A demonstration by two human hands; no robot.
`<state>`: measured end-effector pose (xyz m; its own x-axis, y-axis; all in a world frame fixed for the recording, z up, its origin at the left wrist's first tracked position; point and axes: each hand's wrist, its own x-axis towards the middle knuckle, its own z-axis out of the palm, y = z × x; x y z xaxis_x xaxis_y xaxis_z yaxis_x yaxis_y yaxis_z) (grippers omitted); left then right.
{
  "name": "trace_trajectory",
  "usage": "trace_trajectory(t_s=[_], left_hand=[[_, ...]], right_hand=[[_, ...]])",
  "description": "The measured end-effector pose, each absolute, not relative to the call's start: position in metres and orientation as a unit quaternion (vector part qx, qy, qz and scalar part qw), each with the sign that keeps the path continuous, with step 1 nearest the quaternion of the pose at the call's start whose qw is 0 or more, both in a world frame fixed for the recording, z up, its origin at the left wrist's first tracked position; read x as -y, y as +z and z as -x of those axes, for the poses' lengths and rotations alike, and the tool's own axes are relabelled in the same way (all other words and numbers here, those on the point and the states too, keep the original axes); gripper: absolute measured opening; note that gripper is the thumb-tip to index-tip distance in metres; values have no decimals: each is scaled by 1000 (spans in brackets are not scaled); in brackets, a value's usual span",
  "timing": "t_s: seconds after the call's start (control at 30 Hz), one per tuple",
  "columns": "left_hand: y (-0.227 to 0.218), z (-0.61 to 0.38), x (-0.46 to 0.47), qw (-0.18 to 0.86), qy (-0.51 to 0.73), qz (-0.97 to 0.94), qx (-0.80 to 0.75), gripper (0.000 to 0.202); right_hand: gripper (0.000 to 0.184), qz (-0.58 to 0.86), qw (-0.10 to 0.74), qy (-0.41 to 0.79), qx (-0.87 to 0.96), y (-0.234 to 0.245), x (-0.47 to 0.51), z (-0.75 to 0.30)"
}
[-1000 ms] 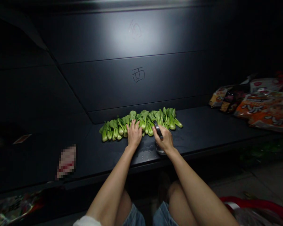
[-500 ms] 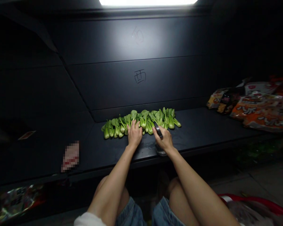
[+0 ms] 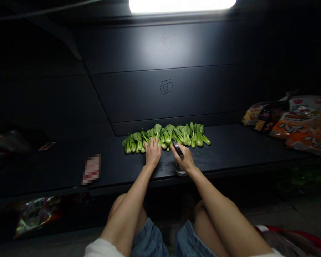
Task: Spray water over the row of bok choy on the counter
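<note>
A row of green bok choy [image 3: 192,137] lies side by side on the dark shelf [image 3: 224,150], leaves toward the back panel and pale stems toward me. My left hand [image 3: 153,152] rests at the front of the row, left of its middle, fingers stretched out and touching the stems. In my right hand [image 3: 186,159] is what looks like a spray bottle [image 3: 181,172], with a dark head and a clear base. Its head points toward the greens, and my fingers hide most of its body.
Packaged snack bags [image 3: 299,128] are piled on the shelf at the right. A flat card [image 3: 46,146] and a blurred-out item [image 3: 91,169] lie at the left. Shiny packets [image 3: 36,214] sit lower left. A red-rimmed container [image 3: 296,232] stands lower right.
The view has turned slightly left, so the shelf and greens appear farther right. Both hands have shifted a little left along the row. The right hand still grips the bottle.
</note>
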<state>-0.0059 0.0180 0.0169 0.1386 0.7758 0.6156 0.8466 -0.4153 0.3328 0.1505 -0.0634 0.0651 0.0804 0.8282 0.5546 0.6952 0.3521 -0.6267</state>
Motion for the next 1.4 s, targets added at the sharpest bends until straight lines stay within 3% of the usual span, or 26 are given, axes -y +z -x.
trace_trajectory(t_s=[0.8, 1.07, 1.4], left_hand=[[11, 70, -26, 65, -376, 722, 577, 39], [-2, 82, -27, 60, -379, 708, 593, 41], [1, 80, -32, 45, -381, 703, 599, 41]], right_hand=[[35, 542, 418, 96, 723, 63, 55, -92], [32, 485, 453, 150, 733, 64, 56, -84], [37, 541, 446, 100, 706, 60, 38, -66]])
